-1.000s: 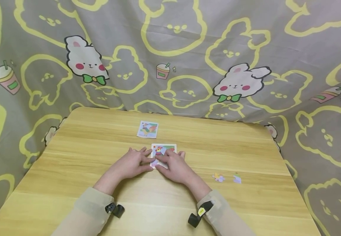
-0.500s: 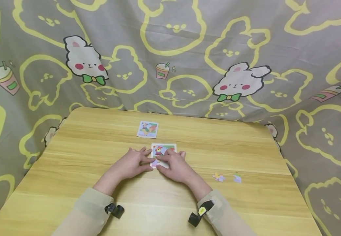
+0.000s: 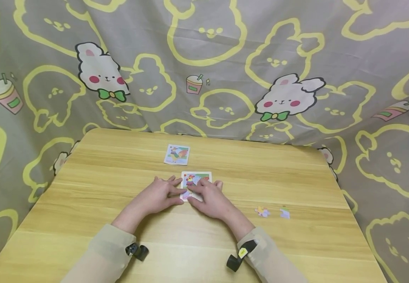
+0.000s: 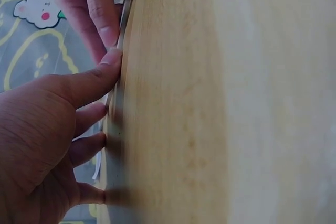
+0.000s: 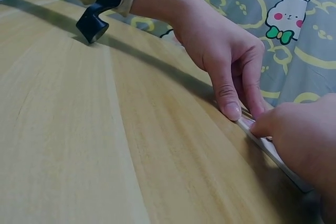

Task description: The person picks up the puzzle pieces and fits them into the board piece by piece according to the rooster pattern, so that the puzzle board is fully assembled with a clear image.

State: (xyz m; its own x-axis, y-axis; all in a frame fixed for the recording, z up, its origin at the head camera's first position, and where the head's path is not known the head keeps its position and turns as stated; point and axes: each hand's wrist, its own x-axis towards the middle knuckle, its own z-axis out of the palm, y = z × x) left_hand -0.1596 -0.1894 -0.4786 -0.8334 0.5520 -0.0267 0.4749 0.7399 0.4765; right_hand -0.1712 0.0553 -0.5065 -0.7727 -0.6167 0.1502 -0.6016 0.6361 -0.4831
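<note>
A small jigsaw puzzle with a white border and a colourful rooster picture lies on the table. Along its left side my left hand spreads its fingers, the thumb at the near corner and one fingertip on the picture. My right hand bends over the puzzle, with fingertips pressing on its lower left part and covering much of the rest. In the left wrist view, the thumb of the left hand meets the fingertips of the right hand at the board's edge. The right wrist view shows the puzzle's thin near edge.
Two loose jigsaw pieces, one orange and lilac and one lilac and green, lie to the right of the hands. A square rooster picture card lies behind the puzzle. A patterned curtain hangs past the wooden table's far edge.
The head view has shifted very slightly. Both hands keep their place on the puzzle, with hardly any movement of the fingers.
</note>
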